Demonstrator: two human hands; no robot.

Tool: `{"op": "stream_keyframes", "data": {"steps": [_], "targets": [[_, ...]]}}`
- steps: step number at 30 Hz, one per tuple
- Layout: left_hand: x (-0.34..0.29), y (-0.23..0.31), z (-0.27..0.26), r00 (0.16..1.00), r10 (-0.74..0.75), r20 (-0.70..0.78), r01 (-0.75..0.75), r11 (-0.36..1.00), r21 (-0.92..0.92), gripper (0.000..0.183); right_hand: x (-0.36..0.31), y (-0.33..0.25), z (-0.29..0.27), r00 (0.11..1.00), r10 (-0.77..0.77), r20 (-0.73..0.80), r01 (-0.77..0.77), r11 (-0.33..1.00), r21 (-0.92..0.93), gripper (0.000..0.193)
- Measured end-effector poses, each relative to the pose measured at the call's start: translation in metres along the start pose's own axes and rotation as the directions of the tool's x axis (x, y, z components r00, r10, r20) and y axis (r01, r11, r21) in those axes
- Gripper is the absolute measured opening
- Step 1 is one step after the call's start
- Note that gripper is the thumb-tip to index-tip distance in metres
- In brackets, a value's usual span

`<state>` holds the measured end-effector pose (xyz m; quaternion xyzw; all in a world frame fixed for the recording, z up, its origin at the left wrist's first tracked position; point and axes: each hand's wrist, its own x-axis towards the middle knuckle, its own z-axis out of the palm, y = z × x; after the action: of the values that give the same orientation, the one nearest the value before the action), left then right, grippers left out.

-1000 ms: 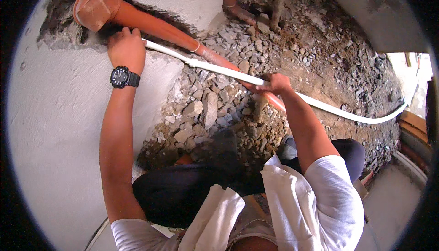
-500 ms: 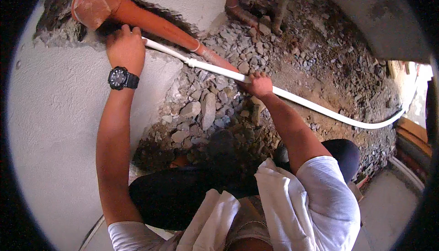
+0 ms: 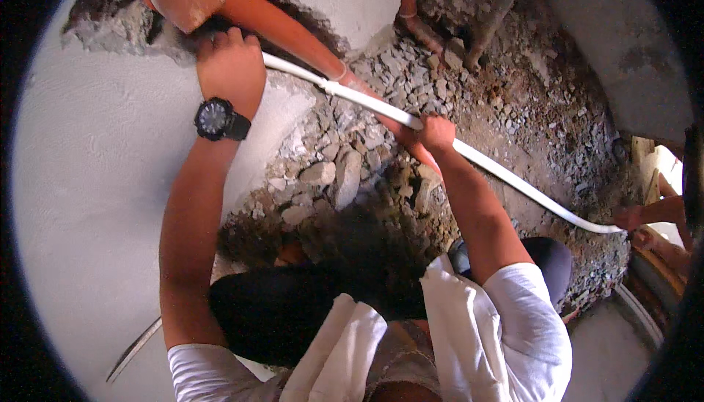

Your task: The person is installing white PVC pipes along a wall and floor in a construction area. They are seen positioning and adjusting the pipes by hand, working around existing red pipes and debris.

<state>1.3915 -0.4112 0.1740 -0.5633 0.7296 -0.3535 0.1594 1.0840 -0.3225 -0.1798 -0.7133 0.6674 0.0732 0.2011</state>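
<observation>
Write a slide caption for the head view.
Left hand and right hand on a white pipe crossing an orange pipe above rubble; another person's hands at right.

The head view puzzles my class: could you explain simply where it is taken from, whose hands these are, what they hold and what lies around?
There is no machine here, only a person's bare hands. A wide camera worn on the head looks down, so straight edges bend and the corners are dark. The right hand grips a white pipe. The left hand, with a watch on its wrist, is at the pipe's upper-left end; its fingers are partly hidden. An orange pipe slants nearby, and broken stones cover the ground. At the right edge, another person's hands are at the white pipe too.
</observation>
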Motion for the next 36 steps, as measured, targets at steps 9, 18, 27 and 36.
{"op": "stream_keyframes", "data": {"steps": [9, 18, 27, 36], "targets": [[0.000, -0.003, -0.002, 1.000, -0.014, -0.025, 0.014, 1.000, -0.013, 0.014, -0.002, -0.020, -0.013, 0.988, 0.037, 0.153, -0.037, 0.999, 0.003, 0.023], [-0.003, -0.004, -0.002, 0.996, -0.002, -0.085, -0.005, 0.997, -0.080, 0.015, -0.022, -0.019, 0.002, 0.999, 0.030, -0.013, -0.030, 0.999, 0.017, 0.029], [-0.003, -0.006, 0.003, 0.998, 0.032, -0.050, -0.035, 0.998, -0.055, 0.014, -0.020, -0.006, 0.006, 1.000, -0.006, 0.010, 0.006, 1.000, -0.015, 0.038], [-0.007, -0.006, 0.010, 0.999, 0.001, -0.036, -0.004, 0.997, -0.081, 0.011, -0.024, -0.010, 0.007, 1.000, -0.003, -0.009, 0.003, 1.000, 0.012, 0.041]]}}
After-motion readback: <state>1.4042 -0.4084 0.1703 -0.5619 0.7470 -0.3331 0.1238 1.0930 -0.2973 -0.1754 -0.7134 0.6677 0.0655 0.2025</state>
